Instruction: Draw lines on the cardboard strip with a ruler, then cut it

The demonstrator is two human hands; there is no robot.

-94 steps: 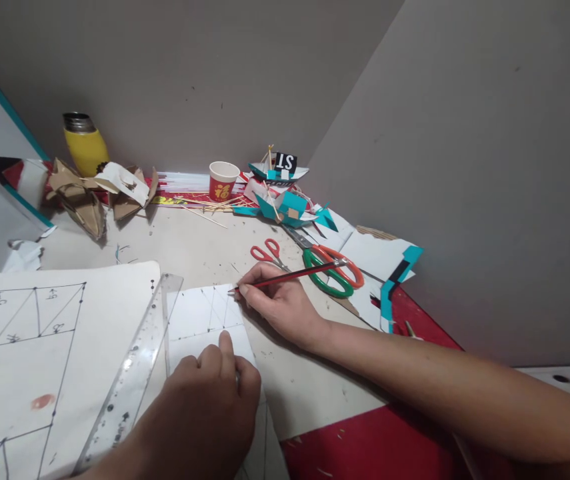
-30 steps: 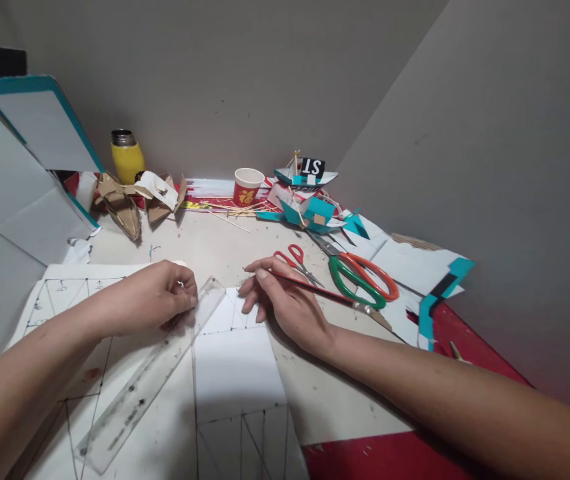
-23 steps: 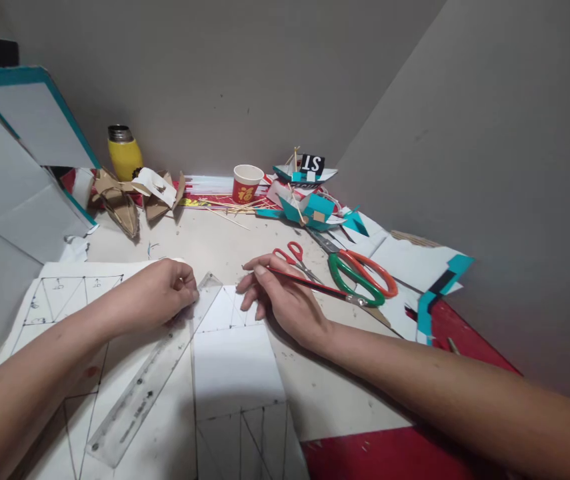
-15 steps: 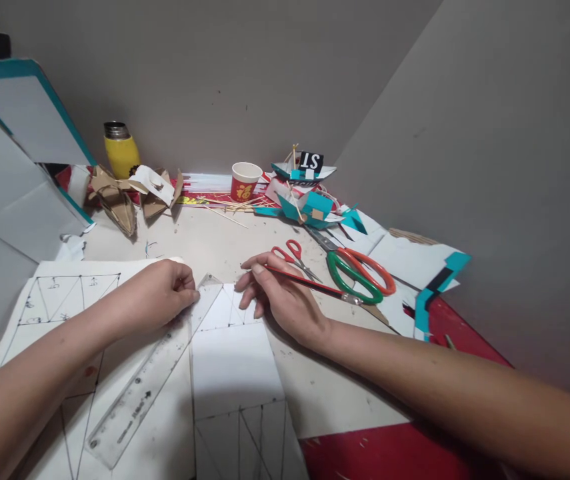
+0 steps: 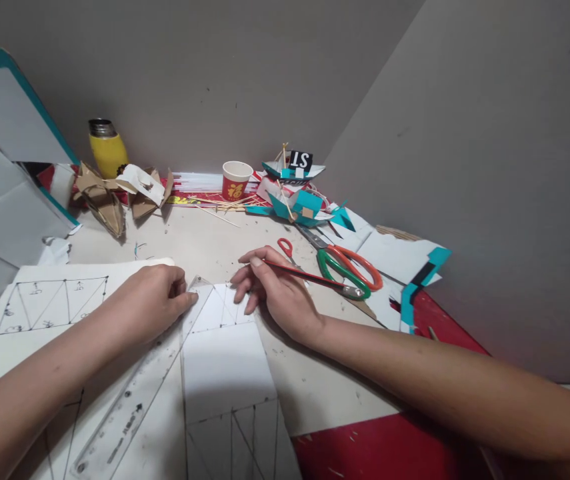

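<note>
My left hand (image 5: 157, 293) is closed, its fingers curled and its thumb at the upper end of a clear ruler (image 5: 129, 407). The ruler lies aslant across a large white sheet (image 5: 152, 450) and the top of a narrower white strip (image 5: 227, 363), which carries drawn lines and dots. My right hand (image 5: 277, 293) holds a red-and-black pencil (image 5: 305, 272) between thumb and index finger, its other fingers loosely spread over the strip's top right edge. The pencil lies nearly level, with its rear end pointing right. Triangles and small letters are drawn on the large sheet.
Large scissors (image 5: 347, 273) and small red scissors (image 5: 285, 248) lie beyond my right hand. Farther back are folded paper boats (image 5: 297, 207), a paper cup (image 5: 237, 180), thin sticks (image 5: 225, 203), cardboard pieces (image 5: 102, 200) and a yellow bottle (image 5: 108, 153). Grey walls rise behind.
The view has shifted slightly, so the scene sits further left. My left hand has edged right relative to the ruler. My right hand keeps its hold on the pencil and now covers part of the small scissors.
</note>
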